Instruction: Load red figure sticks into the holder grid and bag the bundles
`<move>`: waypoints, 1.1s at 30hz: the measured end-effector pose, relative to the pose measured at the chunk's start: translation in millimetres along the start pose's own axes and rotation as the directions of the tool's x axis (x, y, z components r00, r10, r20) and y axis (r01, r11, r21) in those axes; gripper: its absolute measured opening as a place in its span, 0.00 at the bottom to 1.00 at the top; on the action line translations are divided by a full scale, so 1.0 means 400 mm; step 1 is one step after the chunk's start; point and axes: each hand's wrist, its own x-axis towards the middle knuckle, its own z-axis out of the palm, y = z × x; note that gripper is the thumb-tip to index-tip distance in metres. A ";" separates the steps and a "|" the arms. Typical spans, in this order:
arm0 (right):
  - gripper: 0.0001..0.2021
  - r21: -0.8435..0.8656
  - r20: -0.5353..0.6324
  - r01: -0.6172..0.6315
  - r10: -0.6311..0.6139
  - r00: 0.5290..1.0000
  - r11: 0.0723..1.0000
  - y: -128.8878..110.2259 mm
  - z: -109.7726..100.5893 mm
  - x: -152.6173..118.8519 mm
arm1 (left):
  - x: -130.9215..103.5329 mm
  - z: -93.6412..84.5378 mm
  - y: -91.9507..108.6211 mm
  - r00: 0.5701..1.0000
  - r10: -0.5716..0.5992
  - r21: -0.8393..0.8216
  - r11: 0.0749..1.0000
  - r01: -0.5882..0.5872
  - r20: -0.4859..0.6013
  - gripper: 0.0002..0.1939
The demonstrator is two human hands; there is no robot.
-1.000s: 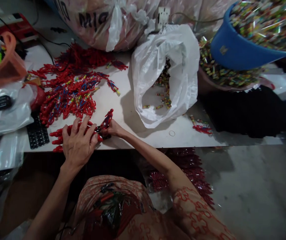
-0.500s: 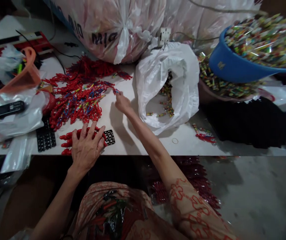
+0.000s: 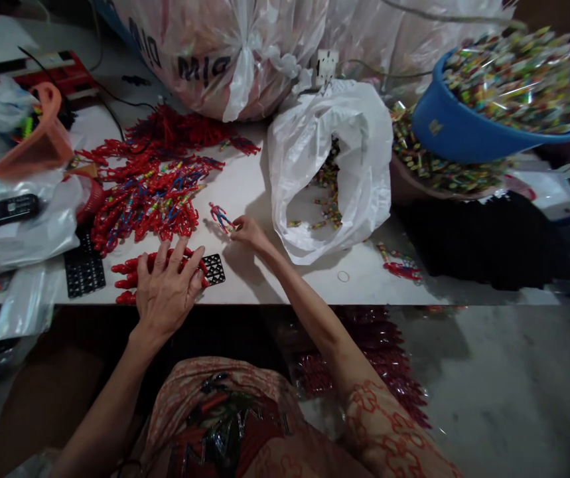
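Pinched in the fingers of my right hand [image 3: 249,234] is a small red and blue toy figure [image 3: 219,216], held by one end just above the table. My left hand [image 3: 168,285] lies with fingers spread over several red figures [image 3: 124,282] laid in a row near the front edge. From under it, to the right, sticks out a black perforated plastic grid [image 3: 213,268]. Behind both hands a tangled heap of red and blue figures [image 3: 150,192] covers the table.
A white plastic bag [image 3: 285,159] with small colourful pieces stands right of centre. Farther right are a blue tub [image 3: 444,133] and a black cloth pile [image 3: 474,245]. An orange basket [image 3: 46,143], a phone [image 3: 3,211] and another black grid [image 3: 84,272] are at left.
My right hand has drawn back from the heap toward me, bringing one figure away with it. My left hand stays over the red figures. The view has shifted slightly.
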 end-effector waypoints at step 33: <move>0.19 -0.693 0.213 0.462 -0.455 0.865 0.553 -0.211 0.092 0.168 | -0.001 0.005 -0.007 0.995 0.097 0.026 0.995 -0.097 0.016 0.23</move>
